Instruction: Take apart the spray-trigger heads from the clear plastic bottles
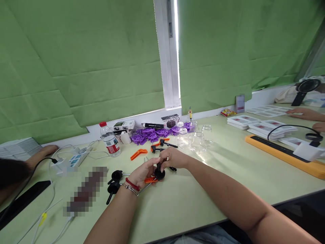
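Observation:
My left hand (142, 173), with a red cord and a metal bangle at its wrist, is closed around a black round part with an orange arm (159, 174). From above, my right hand (173, 158) pinches the upright black stem of that same part. A thin metal rod shows beneath my left wrist. Two black knobbed pieces with metal rods (114, 186) lie just left of my left hand. Beyond the hands are a loose orange arm (138, 154) and black-and-orange pieces (162, 146). My fingers partly hide the held part.
Purple plastic parts (142, 135), clear jars (199, 141) and a red-capped bottle (110, 140) stand behind. At left are a power strip (76, 159), cables and a blurred-out object (86, 191). An orange-yellow bar (279, 154) and card stacks (266, 128) lie right. Other people's hands (302, 113) show at both sides.

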`<state>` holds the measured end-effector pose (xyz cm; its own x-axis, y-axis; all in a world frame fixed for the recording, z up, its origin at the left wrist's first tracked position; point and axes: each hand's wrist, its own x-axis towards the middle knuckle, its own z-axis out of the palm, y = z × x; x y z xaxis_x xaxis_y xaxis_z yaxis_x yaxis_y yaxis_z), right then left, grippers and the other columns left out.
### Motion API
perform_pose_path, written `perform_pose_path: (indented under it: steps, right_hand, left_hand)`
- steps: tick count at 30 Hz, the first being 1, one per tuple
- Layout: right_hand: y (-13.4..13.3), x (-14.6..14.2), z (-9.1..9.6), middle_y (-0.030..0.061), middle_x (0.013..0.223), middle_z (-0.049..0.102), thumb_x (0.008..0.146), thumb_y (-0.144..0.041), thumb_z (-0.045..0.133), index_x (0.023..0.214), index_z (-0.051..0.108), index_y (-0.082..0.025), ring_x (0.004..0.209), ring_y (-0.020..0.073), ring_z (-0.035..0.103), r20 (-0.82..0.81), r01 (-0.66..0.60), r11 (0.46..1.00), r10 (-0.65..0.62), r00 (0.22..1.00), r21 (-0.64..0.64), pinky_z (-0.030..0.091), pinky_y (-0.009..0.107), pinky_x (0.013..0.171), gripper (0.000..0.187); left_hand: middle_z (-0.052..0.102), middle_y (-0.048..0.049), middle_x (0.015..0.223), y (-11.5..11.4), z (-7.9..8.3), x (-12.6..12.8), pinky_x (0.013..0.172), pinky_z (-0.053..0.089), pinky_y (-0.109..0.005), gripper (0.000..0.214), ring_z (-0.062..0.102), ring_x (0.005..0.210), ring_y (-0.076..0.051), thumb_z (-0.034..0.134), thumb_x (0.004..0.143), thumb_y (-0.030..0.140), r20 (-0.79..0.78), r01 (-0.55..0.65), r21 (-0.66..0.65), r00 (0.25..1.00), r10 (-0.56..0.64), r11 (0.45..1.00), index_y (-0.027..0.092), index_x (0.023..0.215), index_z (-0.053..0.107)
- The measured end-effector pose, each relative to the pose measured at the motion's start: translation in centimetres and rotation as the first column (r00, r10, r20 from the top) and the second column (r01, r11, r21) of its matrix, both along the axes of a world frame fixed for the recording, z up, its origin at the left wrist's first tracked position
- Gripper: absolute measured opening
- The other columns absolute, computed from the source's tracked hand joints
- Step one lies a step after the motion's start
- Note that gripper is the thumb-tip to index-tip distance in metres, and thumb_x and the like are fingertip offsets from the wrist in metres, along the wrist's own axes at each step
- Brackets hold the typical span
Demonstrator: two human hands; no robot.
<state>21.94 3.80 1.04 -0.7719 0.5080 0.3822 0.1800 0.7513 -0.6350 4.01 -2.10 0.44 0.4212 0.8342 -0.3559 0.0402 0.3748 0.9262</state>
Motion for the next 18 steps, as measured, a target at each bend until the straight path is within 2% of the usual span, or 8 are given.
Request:
perform_pose_path:
  steps: [6, 10, 15, 18]
  right_hand:
    - [0.0, -0.1, -0.2, -0.002, 0.063, 0.06, 0.065, -0.039, 0.077, 0.064, 0.067, -0.016, 0.06, 0.0102, 0.053, -0.035, -0.016, 1.0, 0.016, 0.999, 0.006, 0.038, 0.019, 0.056, 0.025]
    - [-0.1, -0.1, -0.3, -0.0015, 0.065, 0.061, 0.065, -0.039, 0.078, 0.065, 0.067, -0.016, 0.062, 0.0108, 0.054, -0.046, -0.01, 1.0, 0.01, 0.999, -0.004, 0.039, 0.02, 0.057, 0.025]
    - [-0.2, -0.1, -0.6, -0.0004, 0.068, 0.062, 0.066, -0.037, 0.077, 0.068, 0.069, -0.016, 0.064, 0.0113, 0.057, -0.092, -0.046, 0.998, 0.042, 0.995, -0.04, 0.04, 0.02, 0.059, 0.023]
    - [-0.1, -0.2, -1.0, -0.0012, 0.064, 0.061, 0.062, -0.035, 0.08, 0.067, 0.068, -0.016, 0.061, 0.0108, 0.056, -0.113, -0.022, 0.997, 0.013, 0.993, -0.075, 0.039, 0.019, 0.056, 0.024]
  left_hand:
    - [0.062, -0.009, 0.065, 0.1, -0.3, -0.2, 0.039, 0.033, -0.023, 0.044, 0.061, 0.066, -0.023, 0.049, 0.078, 0.059, -0.007, 0.006, 0.01, 1.0, -0.006, 1.0, 0.017, 0.08, 0.063]
    - [0.063, -0.0092, 0.068, 0.0, -0.2, -0.1, 0.038, 0.032, -0.022, 0.045, 0.059, 0.06, -0.02, 0.049, 0.077, 0.059, -0.01, 0.007, 0.014, 1.0, -0.007, 1.0, 0.017, 0.078, 0.063]
    - [0.062, -0.0084, 0.071, -0.1, 0.1, 0.1, 0.037, 0.033, -0.021, 0.044, 0.061, 0.062, -0.02, 0.052, 0.076, 0.059, 0.006, -0.009, 0.021, 1.0, 0.009, 1.0, 0.017, 0.083, 0.062]
    - [0.062, -0.0078, 0.073, -0.1, 0.1, 0.1, 0.036, 0.033, -0.021, 0.045, 0.061, 0.063, -0.021, 0.051, 0.076, 0.059, 0.003, -0.007, 0.017, 1.0, 0.007, 1.0, 0.017, 0.09, 0.06]
